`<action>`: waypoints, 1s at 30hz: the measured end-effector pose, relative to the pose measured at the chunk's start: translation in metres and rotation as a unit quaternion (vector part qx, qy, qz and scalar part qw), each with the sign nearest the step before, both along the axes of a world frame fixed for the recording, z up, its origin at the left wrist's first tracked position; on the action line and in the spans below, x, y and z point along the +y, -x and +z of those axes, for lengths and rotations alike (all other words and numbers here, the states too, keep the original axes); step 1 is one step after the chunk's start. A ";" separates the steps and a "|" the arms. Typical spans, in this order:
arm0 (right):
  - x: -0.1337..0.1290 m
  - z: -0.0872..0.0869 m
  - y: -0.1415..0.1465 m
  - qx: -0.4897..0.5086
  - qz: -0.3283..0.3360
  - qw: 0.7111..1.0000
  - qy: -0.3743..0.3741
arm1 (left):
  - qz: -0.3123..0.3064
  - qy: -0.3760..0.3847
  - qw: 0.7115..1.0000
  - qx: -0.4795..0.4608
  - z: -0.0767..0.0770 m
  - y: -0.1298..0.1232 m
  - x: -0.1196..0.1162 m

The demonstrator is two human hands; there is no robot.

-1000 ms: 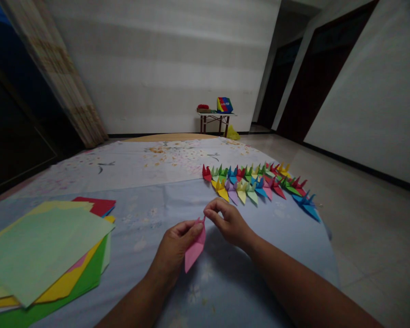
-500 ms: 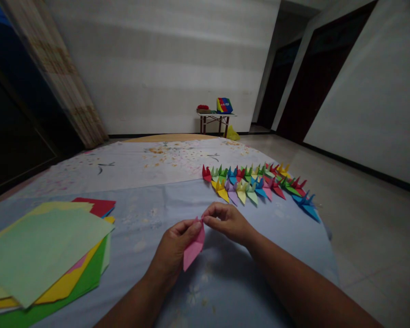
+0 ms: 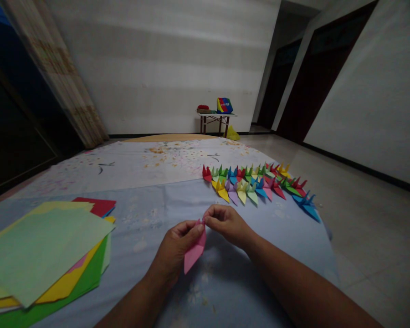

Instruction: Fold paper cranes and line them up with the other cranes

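Observation:
A pink origami crane (image 3: 195,253) with its wings folded together is held up over the blue tablecloth. My left hand (image 3: 180,243) grips it, thumb on the near face, with the wings pointing down toward me. The fingertips of my right hand (image 3: 227,224) pinch a narrow point at the crane's top; that tip is mostly hidden by the fingers. Beyond my right hand, rows of finished paper cranes (image 3: 241,191) in several colours stand on the cloth.
A loose stack of coloured paper sheets (image 3: 51,250) lies at the left. The floral tablecloth (image 3: 140,168) covers a round table. Against the far wall, a small table (image 3: 217,115) carries a colourful box (image 3: 224,105), with a yellow bag (image 3: 232,133) on the floor beside it.
Both hands have shifted very slightly right and down with the pink crane. Their grip looks the same, and the other cranes and paper sheets have not moved.

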State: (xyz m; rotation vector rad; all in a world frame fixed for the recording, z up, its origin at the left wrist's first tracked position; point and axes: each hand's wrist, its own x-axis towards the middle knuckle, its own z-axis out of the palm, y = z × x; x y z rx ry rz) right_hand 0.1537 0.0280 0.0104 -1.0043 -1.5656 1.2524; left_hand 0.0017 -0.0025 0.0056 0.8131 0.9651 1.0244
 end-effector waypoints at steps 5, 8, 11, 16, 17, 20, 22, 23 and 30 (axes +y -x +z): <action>0.000 0.002 0.001 0.025 -0.015 1.000 0.000 | 0.020 -0.009 1.000 0.004 0.005 -0.001 -0.001; -0.001 0.003 -0.001 0.001 -0.076 0.993 -0.092 | 0.062 -0.042 0.997 0.024 0.007 0.000 -0.001; -0.004 0.004 -0.001 -0.050 -0.113 0.970 -0.210 | 0.098 -0.079 0.991 0.051 0.006 0.000 -0.001; -0.011 0.005 0.003 -0.123 -0.129 0.940 -0.292 | 0.131 -0.116 0.979 0.104 0.005 0.000 -0.002; -0.012 0.005 0.004 -0.133 -0.129 0.937 -0.295 | 0.133 -0.120 0.978 0.111 0.006 0.000 -0.003; -0.013 0.004 0.005 -0.147 -0.127 0.932 -0.307 | 0.131 -0.128 0.976 0.117 0.008 -0.001 -0.005; -0.012 0.003 0.005 -0.151 -0.125 0.930 -0.310 | 0.131 -0.134 0.975 0.123 0.009 -0.001 -0.005; -0.012 0.002 0.005 -0.152 -0.124 0.930 -0.310 | 0.132 -0.138 0.973 0.127 0.010 -0.001 -0.006; -0.012 0.002 0.005 -0.148 -0.128 0.937 -0.288 | 0.131 -0.164 0.965 0.160 0.010 0.000 -0.007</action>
